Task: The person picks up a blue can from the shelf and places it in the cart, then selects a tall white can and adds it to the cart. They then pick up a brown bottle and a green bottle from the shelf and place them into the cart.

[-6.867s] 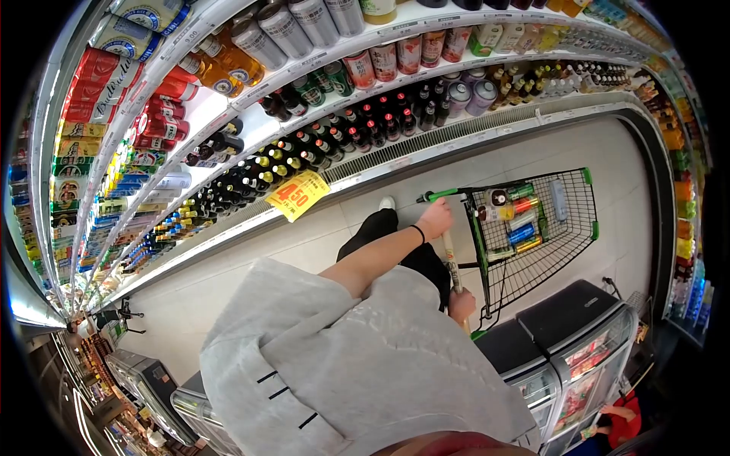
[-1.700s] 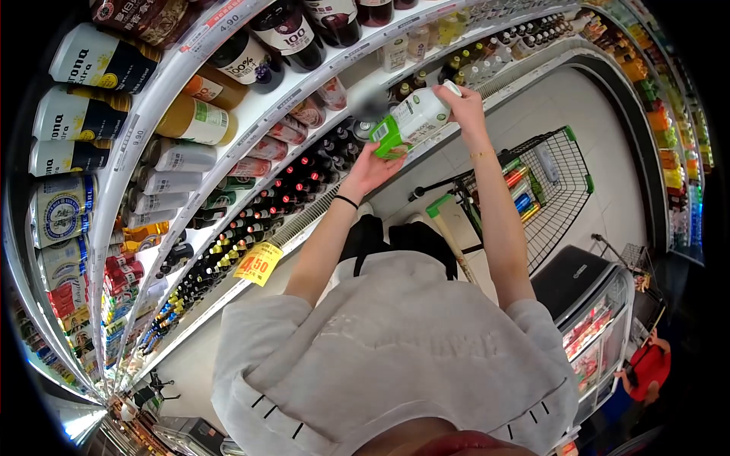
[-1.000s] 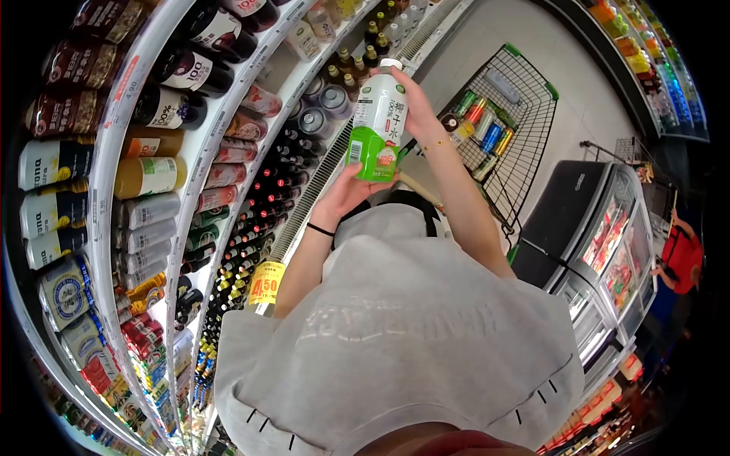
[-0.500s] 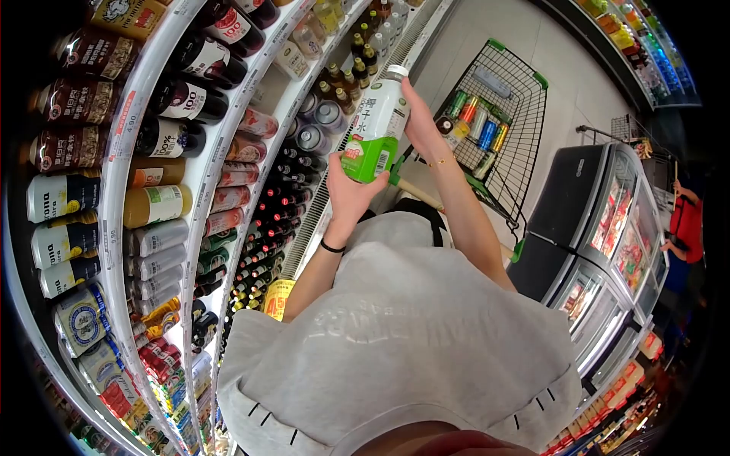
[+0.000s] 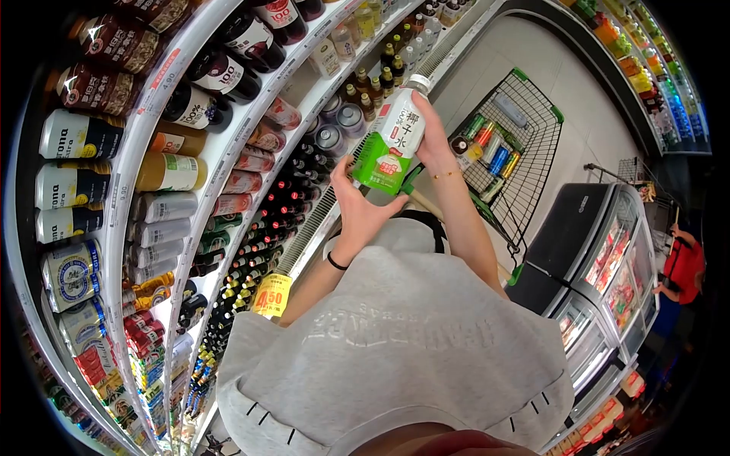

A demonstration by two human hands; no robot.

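Note:
A coconut water bottle point(image 5: 389, 140) with a white cap, white upper label and green lower label is tilted in front of me, its front label toward the camera. My right hand point(image 5: 432, 137) wraps around its upper part, below the cap. At the bottle's base, my left hand point(image 5: 363, 209) has its thumb and fingers spread apart, with fingertips right at the lower left edge and the thumb near the bottom right corner.
Drink shelves point(image 5: 217, 163) with bottles and cans curve along my left, with a yellow price sign point(image 5: 271, 295) low down. A shopping cart point(image 5: 544, 144) holding several drinks stands ahead right. Freezers point(image 5: 570, 228) line the right; a person in red point(image 5: 683, 266) stands beyond.
The bottle has turned from its barcode side to its front label and sits slightly lower. My left hand has loosened from the lower part, its fingers spreading at the base.

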